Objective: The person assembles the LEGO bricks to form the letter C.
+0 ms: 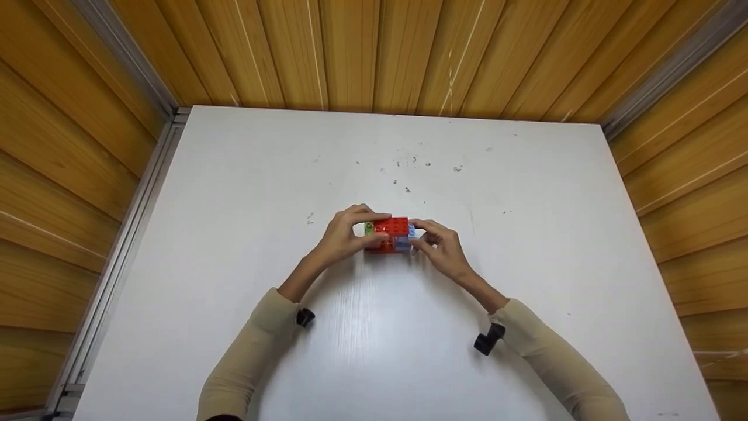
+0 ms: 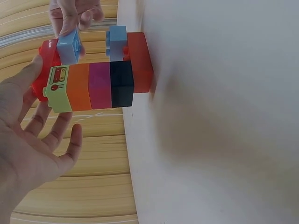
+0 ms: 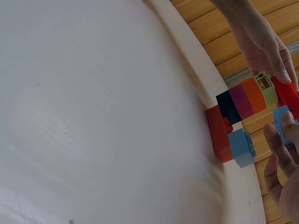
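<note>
A block tower stands on a red base brick. Black, magenta, orange and light green bricks are stacked on it, the green one bearing a printed picture. On top, a red brick juts out over one side. My left hand grips this top brick between thumb and fingers. A light blue brick is pinched in my right hand, close against the red brick's overhanging underside; whether they are joined I cannot tell. Another light blue brick sits on the base beside the stack.
The tower stands near the middle of a white table with small dark marks on its far half. Wooden slatted walls and metal rails border it. Black wrist cameras sit at both sleeves.
</note>
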### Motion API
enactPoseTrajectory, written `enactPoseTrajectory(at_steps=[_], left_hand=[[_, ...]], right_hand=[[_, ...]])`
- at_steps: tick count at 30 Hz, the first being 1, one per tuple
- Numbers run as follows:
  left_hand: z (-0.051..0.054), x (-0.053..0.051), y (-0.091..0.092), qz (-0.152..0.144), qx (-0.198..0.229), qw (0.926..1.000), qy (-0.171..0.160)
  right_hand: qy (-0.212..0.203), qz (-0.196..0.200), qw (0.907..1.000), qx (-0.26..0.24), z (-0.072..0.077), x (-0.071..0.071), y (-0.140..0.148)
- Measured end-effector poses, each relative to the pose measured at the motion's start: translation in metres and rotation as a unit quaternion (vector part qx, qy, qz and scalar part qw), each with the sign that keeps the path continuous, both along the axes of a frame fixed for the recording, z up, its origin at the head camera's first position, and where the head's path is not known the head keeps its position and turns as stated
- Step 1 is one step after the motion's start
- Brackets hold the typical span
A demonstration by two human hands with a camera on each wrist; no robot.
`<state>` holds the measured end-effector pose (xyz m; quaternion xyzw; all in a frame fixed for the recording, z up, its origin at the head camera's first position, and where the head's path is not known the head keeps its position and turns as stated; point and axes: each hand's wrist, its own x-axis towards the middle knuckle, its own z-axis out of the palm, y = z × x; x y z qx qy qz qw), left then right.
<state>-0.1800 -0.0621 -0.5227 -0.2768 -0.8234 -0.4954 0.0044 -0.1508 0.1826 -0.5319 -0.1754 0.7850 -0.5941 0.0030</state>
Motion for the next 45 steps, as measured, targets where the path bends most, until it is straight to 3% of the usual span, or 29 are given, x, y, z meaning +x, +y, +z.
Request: enactPoseTrajectory(at_steps=[4,9,16,21,33,40,45], left_hand=[[-0.002,0.0,-0.001,0.001,-0.002,1.0,0.005],[-0.001,0.0,-0.002,0.001,-0.004,1.0,0.007],[0.001,-0.001,-0.001,-0.001,-0.007,1.0,0.002],[0.001,-0.001,-0.001,-0.001,-0.01,0.9999,0.002],[0.002,-0.001,0.0,0.004,-0.025,0.9996,0.01],[-0.001,-0.003,0.0,-0.004,-0.021,0.9997,0.016],[-0.007,0.0,-0.006,-0.033,-0.007,0.9993,-0.015]], right_hand=[[0.021,-0.017,0.9996,0.004,-0.017,-0.005,0.002],[0.064,-0.016,0.9978,0.009,-0.025,-0.007,0.003],[0.082,-0.021,0.9964,0.003,0.004,0.006,-0.006],[0.108,-0.025,0.9937,0.013,0.001,0.006,-0.007],[0.069,-0.023,0.9967,-0.036,-0.004,0.005,-0.006],[0.069,-0.023,0.9973,-0.006,-0.006,0.006,-0.003],[0.056,-0.02,0.9982,0.009,-0.006,0.008,0.0]])
